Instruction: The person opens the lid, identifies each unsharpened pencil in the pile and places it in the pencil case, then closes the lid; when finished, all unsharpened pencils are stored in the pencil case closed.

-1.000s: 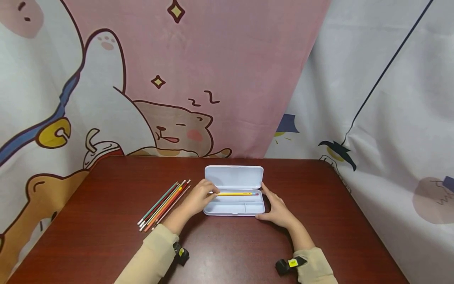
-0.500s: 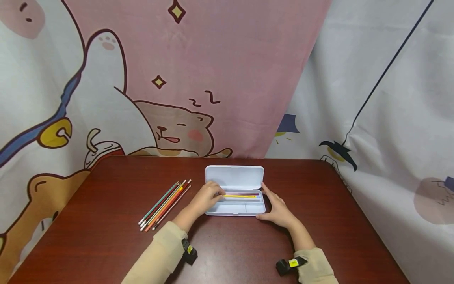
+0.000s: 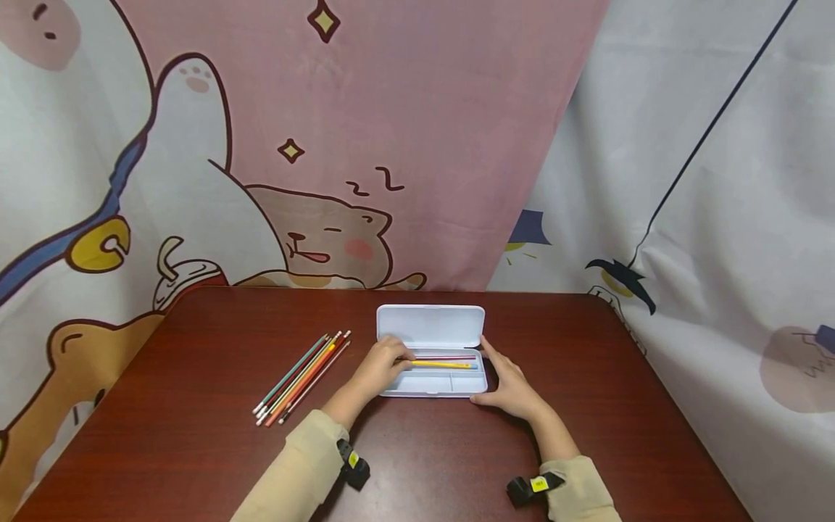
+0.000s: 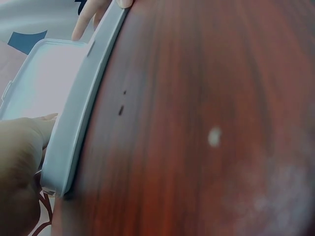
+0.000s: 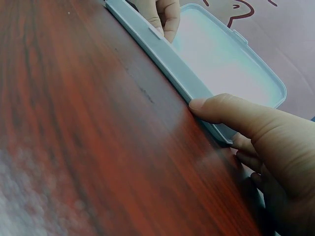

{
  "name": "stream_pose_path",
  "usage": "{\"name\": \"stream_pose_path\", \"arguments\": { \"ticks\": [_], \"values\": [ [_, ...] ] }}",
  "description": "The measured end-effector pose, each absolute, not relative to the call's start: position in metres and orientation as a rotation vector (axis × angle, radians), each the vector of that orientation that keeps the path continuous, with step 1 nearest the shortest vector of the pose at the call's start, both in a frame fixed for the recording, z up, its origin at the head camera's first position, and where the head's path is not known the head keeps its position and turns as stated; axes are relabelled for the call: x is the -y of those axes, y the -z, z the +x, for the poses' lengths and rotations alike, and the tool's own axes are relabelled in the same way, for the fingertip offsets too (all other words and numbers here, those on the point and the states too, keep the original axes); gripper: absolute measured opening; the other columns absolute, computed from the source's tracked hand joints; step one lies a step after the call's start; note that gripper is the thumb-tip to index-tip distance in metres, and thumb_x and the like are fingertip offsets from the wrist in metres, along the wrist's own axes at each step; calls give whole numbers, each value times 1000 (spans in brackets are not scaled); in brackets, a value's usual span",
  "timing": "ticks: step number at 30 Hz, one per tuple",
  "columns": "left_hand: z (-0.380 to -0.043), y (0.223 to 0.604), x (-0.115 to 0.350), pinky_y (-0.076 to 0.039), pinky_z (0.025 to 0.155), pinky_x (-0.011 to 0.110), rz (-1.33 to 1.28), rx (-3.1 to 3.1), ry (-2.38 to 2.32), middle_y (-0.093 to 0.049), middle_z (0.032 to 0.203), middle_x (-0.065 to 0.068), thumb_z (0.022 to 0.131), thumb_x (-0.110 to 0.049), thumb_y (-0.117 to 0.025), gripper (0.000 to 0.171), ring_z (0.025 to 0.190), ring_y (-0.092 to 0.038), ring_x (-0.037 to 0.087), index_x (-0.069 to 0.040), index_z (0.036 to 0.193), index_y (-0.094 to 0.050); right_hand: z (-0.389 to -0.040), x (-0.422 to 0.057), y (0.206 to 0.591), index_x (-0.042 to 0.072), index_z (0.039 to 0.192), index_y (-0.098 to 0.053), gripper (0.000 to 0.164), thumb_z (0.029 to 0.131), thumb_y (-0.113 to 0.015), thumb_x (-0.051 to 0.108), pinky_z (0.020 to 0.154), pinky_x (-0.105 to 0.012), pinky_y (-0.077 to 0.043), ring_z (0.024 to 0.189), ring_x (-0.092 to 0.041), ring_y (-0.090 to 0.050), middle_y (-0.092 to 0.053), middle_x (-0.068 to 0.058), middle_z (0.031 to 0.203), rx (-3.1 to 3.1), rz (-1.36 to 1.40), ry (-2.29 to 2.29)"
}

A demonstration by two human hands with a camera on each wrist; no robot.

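Observation:
A white pencil case [image 3: 430, 324] stands with its lid raised on the table. My left hand [image 3: 381, 368] reaches over its left end and pinches a yellow pencil [image 3: 443, 365], which lies along the long rear compartment. Behind that pencil a reddish pencil [image 3: 450, 357] rests in the same compartment. My right hand [image 3: 512, 380] grips the case's right end, the thumb at the front corner and fingers along the side and back. In the right wrist view the thumb [image 5: 216, 108] presses the front wall. The left fingertips are partly hidden in the left wrist view.
Several coloured pencils [image 3: 303, 377] lie in a slanted bundle left of the case. The case's front part has a divider [image 3: 451, 381]. Dark red-brown tabletop [image 3: 430, 464] extends around, and a printed curtain [image 3: 443, 145] hangs behind its far edge.
My left hand has moved a little right and toward the front, bringing the yellow pencil forward in the case. The reddish pencil now shows behind it. My right hand stays in place.

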State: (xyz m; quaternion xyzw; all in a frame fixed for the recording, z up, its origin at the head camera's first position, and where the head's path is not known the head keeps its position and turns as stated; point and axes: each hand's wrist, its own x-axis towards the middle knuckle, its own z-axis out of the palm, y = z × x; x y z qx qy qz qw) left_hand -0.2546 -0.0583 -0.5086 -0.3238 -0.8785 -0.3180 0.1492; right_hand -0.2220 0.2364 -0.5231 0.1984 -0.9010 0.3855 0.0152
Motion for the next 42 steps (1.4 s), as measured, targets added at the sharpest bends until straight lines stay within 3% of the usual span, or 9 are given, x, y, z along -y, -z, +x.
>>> {"name": "stream_pose_path", "arguments": {
  "ticks": [16, 31, 42],
  "values": [
    [-248, 503, 60, -44, 81, 37, -894, 2491, 989, -65, 83, 1, 80, -5, -76, 10, 88, -54, 21, -4, 90, -74, -221, -236, 523, 16, 154, -16, 114, 67, -87, 32, 101, -60, -19, 129, -35, -36, -46, -14, 140, 2801, 611, -1206],
    [-209, 484, 85, -41, 71, 34, -795, 2326, 1035, -66, 86, -1, 77, -1, -77, 14, 81, -51, 16, -4, 91, -73, -222, -235, 523, 18, 154, -16, 114, 67, -87, 34, 101, -59, -19, 129, -34, -37, -46, -13, 139, 2806, 616, -1190],
    [-187, 481, 114, -43, 73, 34, -692, 2327, 988, -65, 84, -4, 76, 0, -79, 18, 85, -53, 15, -5, 91, -73, -221, -236, 523, 16, 154, -16, 114, 66, -87, 31, 102, -59, -19, 129, -34, -37, -46, -13, 139, 2800, 613, -1199]
  ]
}}
